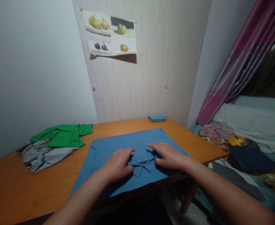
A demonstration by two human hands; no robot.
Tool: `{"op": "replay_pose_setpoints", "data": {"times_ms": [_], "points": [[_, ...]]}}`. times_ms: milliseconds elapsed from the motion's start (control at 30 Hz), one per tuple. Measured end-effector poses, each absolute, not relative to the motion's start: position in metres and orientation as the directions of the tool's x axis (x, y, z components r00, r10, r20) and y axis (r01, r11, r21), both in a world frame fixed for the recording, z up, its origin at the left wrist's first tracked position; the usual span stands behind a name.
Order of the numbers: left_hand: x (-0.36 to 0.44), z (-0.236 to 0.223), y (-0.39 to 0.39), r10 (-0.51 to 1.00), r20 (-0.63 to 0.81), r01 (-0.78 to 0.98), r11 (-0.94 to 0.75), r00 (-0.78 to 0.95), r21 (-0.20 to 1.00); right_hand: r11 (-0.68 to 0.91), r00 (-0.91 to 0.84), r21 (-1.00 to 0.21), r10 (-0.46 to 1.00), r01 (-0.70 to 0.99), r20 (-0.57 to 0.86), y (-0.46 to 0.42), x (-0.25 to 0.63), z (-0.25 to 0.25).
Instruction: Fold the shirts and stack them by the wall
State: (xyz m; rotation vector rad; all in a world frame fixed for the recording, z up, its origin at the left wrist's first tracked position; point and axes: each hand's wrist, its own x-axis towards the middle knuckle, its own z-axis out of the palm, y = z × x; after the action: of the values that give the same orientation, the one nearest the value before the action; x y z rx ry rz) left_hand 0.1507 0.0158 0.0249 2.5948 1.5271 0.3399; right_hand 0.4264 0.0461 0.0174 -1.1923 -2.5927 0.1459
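Observation:
A blue shirt (118,144) lies spread on the wooden table, its near edge reaching the table's front edge. What looks like its collar (142,164) stands up in a ridge between my two hands, with pointed folds facing me. My left hand (120,163) has the left end of this ridge between thumb and fingers. At the right end, my right hand (169,155) grips the cloth near its thumb, index finger stretched over the shirt. The undersides of both hands, and some fingers, are hidden.
On the left of the table (6,184) lie a green garment (66,135), a striped one (37,151) and a grey one (53,157). A small folded blue cloth (157,117) rests near the back edge. Clothes and a dark item (252,157) lie beyond the right edge.

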Motion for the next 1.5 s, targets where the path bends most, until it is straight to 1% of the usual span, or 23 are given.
{"op": "replay_pose_setpoints", "data": {"times_ms": [100,167,267,400,500,600,700,767,833,900,967,1167,1300,1500], "points": [[0.152,0.027,0.014,0.851,0.236,0.855,-0.505,0.47,0.121,0.639,-0.59,-0.136,0.758,0.757,0.28,0.045,0.423,0.018],[0.154,0.029,0.012,0.83,0.297,0.862,-0.505,0.473,0.039,0.622,-0.568,-0.09,0.757,0.778,0.324,0.045,0.42,0.017],[0.157,0.029,0.008,0.792,0.384,0.876,-0.466,0.475,-0.123,0.59,-0.53,-0.027,0.743,0.807,0.409,0.045,0.416,0.014],[0.158,0.026,0.007,0.729,0.483,0.87,-0.347,0.485,-0.35,0.51,-0.453,0.044,0.717,0.859,0.53,0.043,0.41,0.011],[0.156,0.021,0.006,0.695,0.526,0.858,-0.282,0.491,-0.429,0.444,-0.407,0.097,0.685,0.891,0.604,0.038,0.407,0.011],[0.153,0.015,0.0,0.676,0.491,0.824,-0.335,0.549,-0.458,0.453,-0.435,0.14,0.656,0.881,0.616,0.029,0.409,0.007],[0.148,0.011,-0.012,0.646,0.412,0.761,-0.47,0.642,-0.447,0.53,-0.504,0.139,0.643,0.836,0.577,0.017,0.417,-0.003],[0.144,0.01,-0.022,0.628,0.371,0.728,-0.556,0.684,-0.401,0.591,-0.548,0.111,0.64,0.799,0.538,0.008,0.424,-0.011],[0.14,0.009,-0.03,0.634,0.342,0.721,-0.608,0.693,-0.334,0.634,-0.574,0.065,0.646,0.77,0.502,0.001,0.43,-0.017],[0.136,0.008,-0.035,0.651,0.307,0.719,-0.63,0.695,-0.291,0.659,-0.587,0.014,0.659,0.752,0.47,-0.003,0.436,-0.019],[0.133,0.005,-0.038,0.652,0.273,0.707,-0.65,0.707,-0.279,0.677,-0.6,-0.026,0.669,0.736,0.438,-0.005,0.439,-0.018],[0.129,0.0,-0.04,0.646,0.213,0.681,-0.702,0.733,-0.209,0.737,-0.681,-0.083,0.656,0.671,0.325,-0.007,0.445,-0.01],[0.126,0.005,-0.045,0.682,0.157,0.699,-0.7,0.715,-0.143,0.746,-0.692,-0.134,0.658,0.652,0.297,-0.012,0.449,-0.005],[0.123,0.007,-0.05,0.676,0.188,0.693,-0.72,0.713,-0.041,0.749,-0.689,-0.215,0.662,0.627,0.296,-0.012,0.455,-0.003]]}}
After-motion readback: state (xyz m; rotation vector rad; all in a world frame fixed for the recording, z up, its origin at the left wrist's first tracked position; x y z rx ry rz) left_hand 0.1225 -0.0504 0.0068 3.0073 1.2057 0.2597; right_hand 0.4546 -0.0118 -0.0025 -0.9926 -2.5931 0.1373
